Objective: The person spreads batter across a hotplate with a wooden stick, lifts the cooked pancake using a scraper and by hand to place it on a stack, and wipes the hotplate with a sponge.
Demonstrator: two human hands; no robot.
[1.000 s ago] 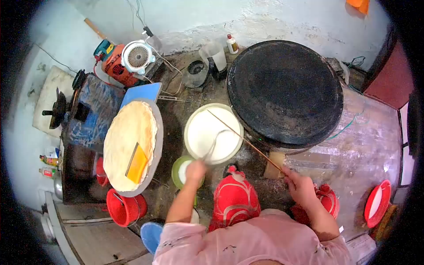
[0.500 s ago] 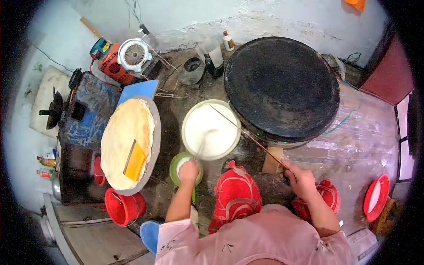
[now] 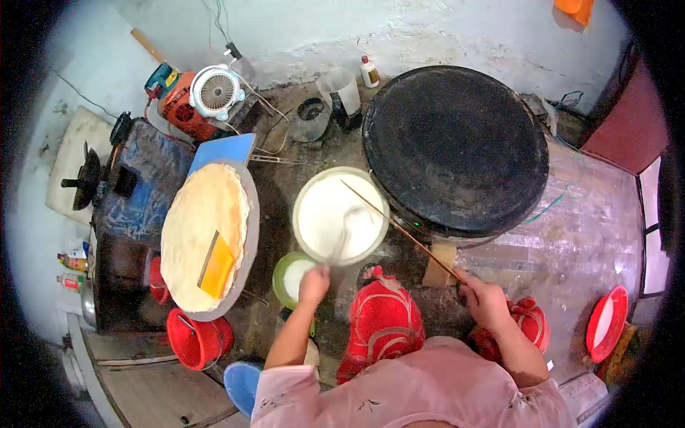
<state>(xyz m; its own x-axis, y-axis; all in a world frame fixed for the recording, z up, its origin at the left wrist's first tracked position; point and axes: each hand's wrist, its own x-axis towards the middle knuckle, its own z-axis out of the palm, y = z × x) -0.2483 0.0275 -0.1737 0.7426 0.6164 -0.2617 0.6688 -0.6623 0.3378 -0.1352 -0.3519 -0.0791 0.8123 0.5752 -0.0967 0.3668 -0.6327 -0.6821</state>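
My left hand [image 3: 314,285] is closed around the handle of a ladle [image 3: 342,241], smeared by motion. Its far end is in the white batter [image 3: 325,207] filling a round tub [image 3: 300,239]. My right hand [image 3: 484,298] grips one end of a thin wooden stick [image 3: 421,242]. The stick's other end reaches over the batter. Behind it sits a large round black griddle [image 3: 457,150] with a bare surface. Close beneath my left hand is a green bowl [image 3: 278,278] with white contents.
On the left, a stack of thin flatbreads [image 3: 200,228] rests on a round board [image 3: 250,228], with a yellow scraper [image 3: 217,267] on top. Nearby are a red bucket [image 3: 207,342], a blue basin [image 3: 239,385] and an orange gas cylinder [image 3: 182,107]. A red basin [image 3: 622,307] stands far right.
My left hand and the ladle have shifted slightly right, uncovering more of the green bowl. The stick remains in my right hand, almost in the same place.
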